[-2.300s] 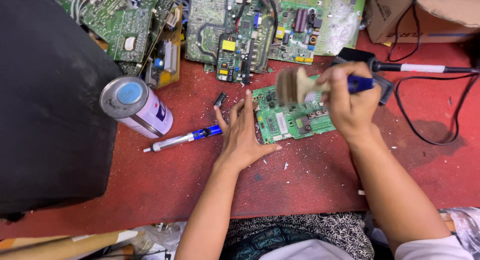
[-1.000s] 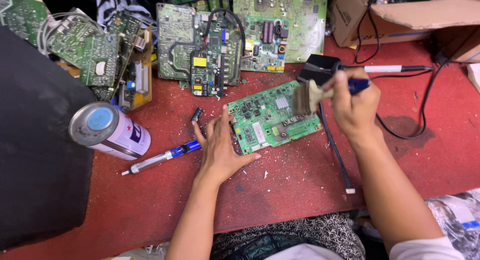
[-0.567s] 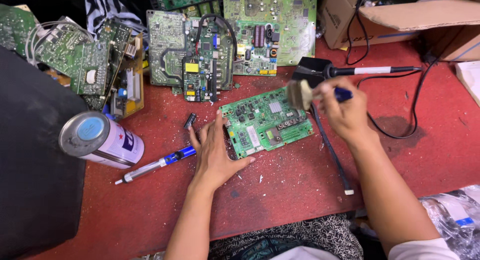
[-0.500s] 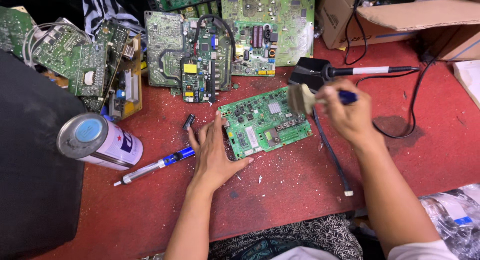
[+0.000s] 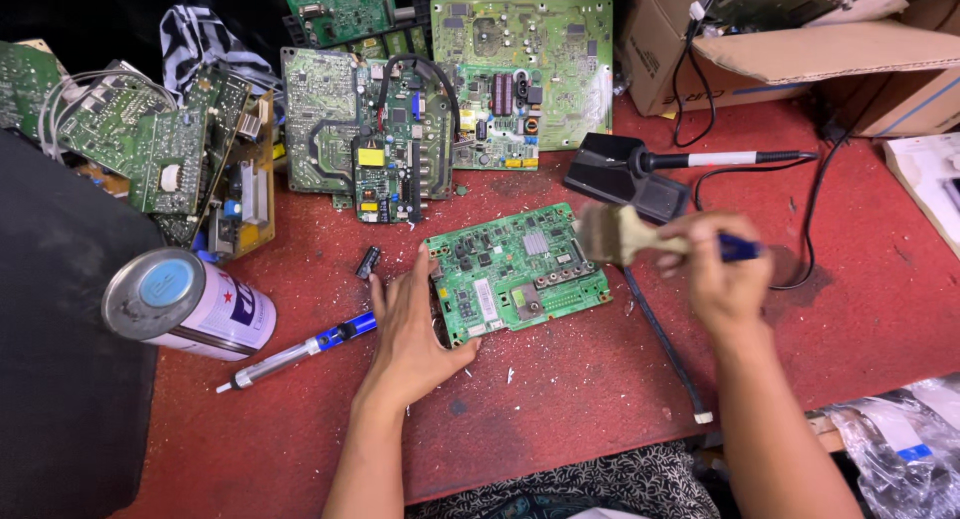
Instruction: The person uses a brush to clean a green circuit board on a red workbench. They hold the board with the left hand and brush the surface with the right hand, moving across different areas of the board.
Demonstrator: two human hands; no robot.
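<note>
Brush over a pinned circuit board on the red bench

Left hand (image 5: 415, 334) lies flat, fingers spread, palm and thumb pressing the near-left corner of the small green circuit board (image 5: 515, 274); it grips nothing, just weighs the board down, likely so it cannot slide under the strokes. Right hand (image 5: 718, 269) has its fingers closed round the blue handle of a paintbrush (image 5: 625, 236), bristles blurred and pointing left over the board's right end, at or just above the surface; contact cannot be told. Board sits mid-bench on the red mat (image 5: 600, 389), tilted a little, white crumbs scattered around it.

Room: bare mat in front of the board toward the person, and to the right beyond the brush hand. Just behind the brush is a black soldering-iron stand (image 5: 615, 174) with its iron and cable, close enough to limit backward strokes. A thin black cable (image 5: 665, 349) runs down the mat beside the board's right edge. Left of the pinning hand lie a desoldering pump (image 5: 300, 351) and a spray can (image 5: 185, 304) on its side. Other boards (image 5: 400, 129) are stacked along the far edge, a cardboard box (image 5: 790, 59) at far right.
</note>
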